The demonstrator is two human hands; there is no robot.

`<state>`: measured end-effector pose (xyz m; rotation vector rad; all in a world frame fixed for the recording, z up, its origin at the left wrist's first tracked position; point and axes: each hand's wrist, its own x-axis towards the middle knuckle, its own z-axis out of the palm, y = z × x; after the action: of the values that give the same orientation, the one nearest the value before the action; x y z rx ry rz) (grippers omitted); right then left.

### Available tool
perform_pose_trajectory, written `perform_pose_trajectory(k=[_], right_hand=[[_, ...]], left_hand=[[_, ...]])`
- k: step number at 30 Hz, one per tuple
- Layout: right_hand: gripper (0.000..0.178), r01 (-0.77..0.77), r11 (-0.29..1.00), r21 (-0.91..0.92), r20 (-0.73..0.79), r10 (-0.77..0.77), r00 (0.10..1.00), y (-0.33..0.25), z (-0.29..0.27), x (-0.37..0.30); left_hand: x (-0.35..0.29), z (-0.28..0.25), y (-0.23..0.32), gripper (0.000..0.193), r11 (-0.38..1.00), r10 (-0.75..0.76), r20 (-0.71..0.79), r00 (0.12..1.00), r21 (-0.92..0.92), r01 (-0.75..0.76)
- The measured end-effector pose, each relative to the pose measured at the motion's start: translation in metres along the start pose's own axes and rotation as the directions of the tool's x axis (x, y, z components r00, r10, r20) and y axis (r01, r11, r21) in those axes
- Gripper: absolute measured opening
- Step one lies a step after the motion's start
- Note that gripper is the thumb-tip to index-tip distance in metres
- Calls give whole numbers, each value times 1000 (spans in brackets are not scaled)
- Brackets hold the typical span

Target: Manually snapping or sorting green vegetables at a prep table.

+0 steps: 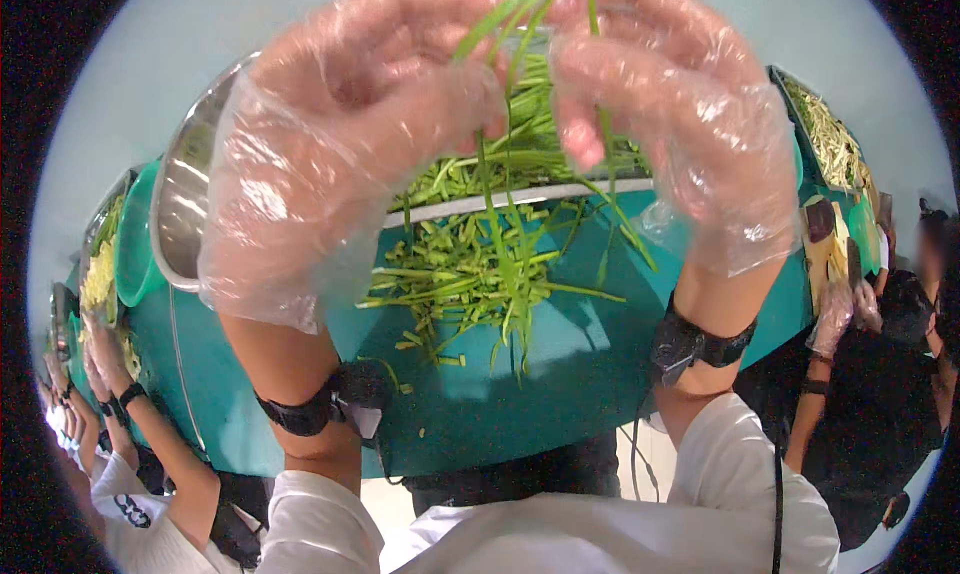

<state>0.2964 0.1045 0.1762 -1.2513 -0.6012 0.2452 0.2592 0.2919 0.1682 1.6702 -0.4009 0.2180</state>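
Note:
My left hand (375,99) and my right hand (670,94), both in clear plastic gloves, are raised close together over the table. Several long, thin green stalks (528,4), chive-like, run between them and hang down. The left thumb and fingers pinch the stalks; the right fingers close round strands too. Below lies a loose heap of short cut green pieces (450,249) on the teal table (420,434). Just behind it, more long stalks and cut pieces (540,124) fill a tray with a pale metal rim (450,209), partly hidden by my hands.
A steel bowl (180,214) stands left of my left hand, beside a green basin (135,239). At the far right is a tray of pale yellow-green strips (830,134). Co-workers' gloved hands (105,349) work at the left, and others' hands (835,319) at the right.

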Motion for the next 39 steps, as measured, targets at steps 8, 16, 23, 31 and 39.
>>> perform_pose_trajectory(k=[8,16,23,31,39], right_hand=[[14,-32,987,-161,-17,30,999,-5,0,-1],[9,-39,969,-244,-33,32,999,-3,-2,0],[9,-45,960,-278,-31,38,999,-6,-3,0],[9,-9,945,-327,-72,-15,997,-5,-3,2],[9,-40,951,-306,-57,23,998,-9,0,-1]], left_hand=[[4,3,-2,38,995,-30,-6,1000,-93,29],[3,0,-7,37,989,-19,52,998,-148,27],[3,1,-5,38,983,-12,51,999,-182,21],[3,-2,0,39,981,-61,68,996,-180,73],[3,-1,3,40,980,-83,84,993,-175,96]])
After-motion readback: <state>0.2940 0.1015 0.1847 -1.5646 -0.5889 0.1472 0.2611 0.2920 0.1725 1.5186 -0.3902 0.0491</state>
